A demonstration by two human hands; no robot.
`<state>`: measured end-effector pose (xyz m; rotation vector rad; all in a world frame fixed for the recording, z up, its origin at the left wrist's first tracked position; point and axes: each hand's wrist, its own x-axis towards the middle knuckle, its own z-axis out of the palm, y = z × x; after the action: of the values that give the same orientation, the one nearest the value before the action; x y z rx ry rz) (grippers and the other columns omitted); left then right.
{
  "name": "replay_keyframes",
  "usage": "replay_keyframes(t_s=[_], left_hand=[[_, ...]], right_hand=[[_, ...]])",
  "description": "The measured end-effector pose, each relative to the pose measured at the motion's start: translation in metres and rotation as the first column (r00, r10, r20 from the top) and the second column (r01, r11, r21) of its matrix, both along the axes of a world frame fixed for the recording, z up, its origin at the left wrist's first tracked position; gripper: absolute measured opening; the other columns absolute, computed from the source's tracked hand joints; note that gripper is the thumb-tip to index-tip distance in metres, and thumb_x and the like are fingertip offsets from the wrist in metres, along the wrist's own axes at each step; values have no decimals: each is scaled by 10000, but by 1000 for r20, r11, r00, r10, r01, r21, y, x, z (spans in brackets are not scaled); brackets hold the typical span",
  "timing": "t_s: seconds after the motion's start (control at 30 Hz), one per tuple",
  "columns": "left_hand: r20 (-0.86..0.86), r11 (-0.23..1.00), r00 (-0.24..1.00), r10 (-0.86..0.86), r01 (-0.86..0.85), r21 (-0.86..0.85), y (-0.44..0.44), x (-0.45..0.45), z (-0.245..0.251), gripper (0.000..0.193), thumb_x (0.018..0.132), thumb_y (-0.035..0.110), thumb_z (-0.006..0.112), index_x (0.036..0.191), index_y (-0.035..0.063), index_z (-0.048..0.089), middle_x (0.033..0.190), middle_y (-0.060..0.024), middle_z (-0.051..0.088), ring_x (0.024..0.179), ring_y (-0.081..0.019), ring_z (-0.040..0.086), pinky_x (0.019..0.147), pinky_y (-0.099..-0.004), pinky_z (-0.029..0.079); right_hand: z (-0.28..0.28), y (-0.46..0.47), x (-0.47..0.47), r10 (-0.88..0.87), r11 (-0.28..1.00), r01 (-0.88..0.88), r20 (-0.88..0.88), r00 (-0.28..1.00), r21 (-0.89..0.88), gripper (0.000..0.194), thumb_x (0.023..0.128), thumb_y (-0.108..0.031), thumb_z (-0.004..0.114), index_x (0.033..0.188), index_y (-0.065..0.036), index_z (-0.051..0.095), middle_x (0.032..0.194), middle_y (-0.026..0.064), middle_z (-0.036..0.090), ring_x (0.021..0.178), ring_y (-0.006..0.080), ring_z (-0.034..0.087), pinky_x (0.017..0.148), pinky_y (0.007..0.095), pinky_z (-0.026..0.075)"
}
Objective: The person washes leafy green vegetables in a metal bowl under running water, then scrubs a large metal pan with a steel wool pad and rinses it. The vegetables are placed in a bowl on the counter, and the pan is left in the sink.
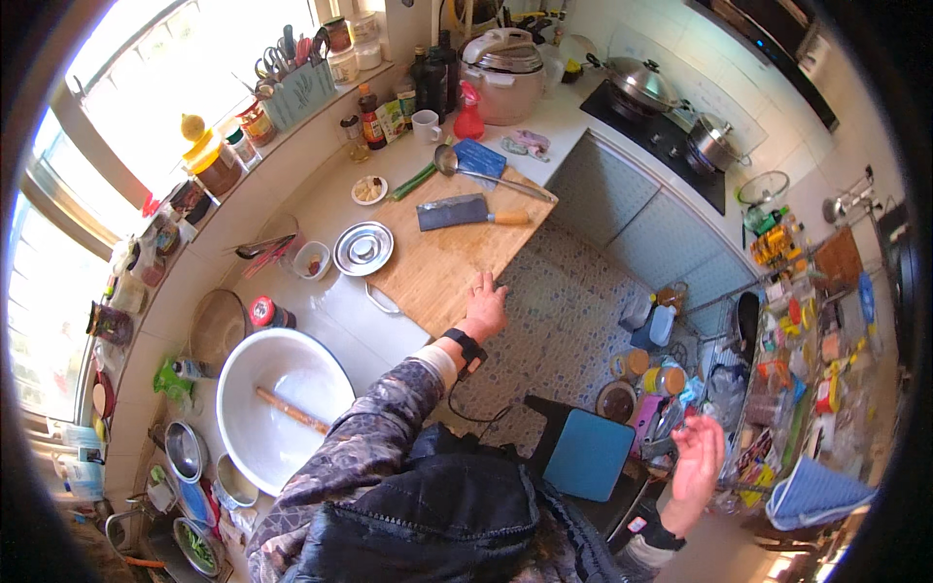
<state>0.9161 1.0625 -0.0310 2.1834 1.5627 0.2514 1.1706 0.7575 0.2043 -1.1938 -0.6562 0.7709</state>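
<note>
My left hand rests by the near edge of a wooden cutting board, its fingers slightly apart and holding nothing. On the board lie a cleaver with a wooden handle and, farther back, a metal ladle across a blue packet or cloth. Green onion stalks lie along the board's far left edge. A round steel lid sits at the board's left side. Off to the right, my right hand is raised empty above the cluttered floor side, fingers loosely bent.
A white basin holding a rolling pin stands at left. Beyond the board are a plate of garlic, a red spray bottle and a pressure cooker. A gas hob bears pots. At right stand a blue-topped stool and crowded shelves.
</note>
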Motion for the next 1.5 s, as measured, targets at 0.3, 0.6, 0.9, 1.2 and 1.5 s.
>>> replay_keyframes(t_s=[0.3,0.6,0.9,1.2,1.5], left_hand=[[-159,980,979,-128,150,130,23,-26,-37,529,761,96,546,1282,181,509,1492,-162,157,1381,-343,146,1098,-462,179],[-114,947,945,-306,314,69,43,-46,-23,567,693,73,573,1242,216,551,1464,-187,232,1352,-346,224,1076,-459,219],[-28,980,981,-193,195,48,48,-35,9,757,657,-6,529,1373,188,381,1456,-205,244,1324,-362,282,1078,-478,219],[-126,999,991,-49,48,-17,57,-31,18,819,613,-75,498,1382,173,364,1461,-186,246,1359,-326,230,1084,-489,211],[419,946,859,293,-195,-259,80,-44,22,471,818,3,531,1283,54,480,1265,-147,528,1166,-281,507,980,-362,399]], right_hand=[[-124,230,-24,404,865,-482,-376,834,-141,497,938,-319,480,1320,-11,398,1250,173,513,1059,280,558,919,399,444],[-251,423,-21,334,707,-542,-462,822,-454,912,859,-583,483,1441,-23,61,1505,198,45,1364,370,162,1097,457,184],[-265,514,-16,473,492,-820,-702,533,-291,912,819,-572,562,1432,-41,146,1458,210,153,1316,402,227,1065,517,215],[-268,530,-35,358,545,-787,-770,529,-287,899,812,-500,607,1436,-55,137,1481,208,106,1344,409,139,1081,514,168],[-193,546,65,619,453,-800,-506,600,-395,447,876,-250,586,1244,-34,453,1232,179,502,996,303,589,816,419,502]])
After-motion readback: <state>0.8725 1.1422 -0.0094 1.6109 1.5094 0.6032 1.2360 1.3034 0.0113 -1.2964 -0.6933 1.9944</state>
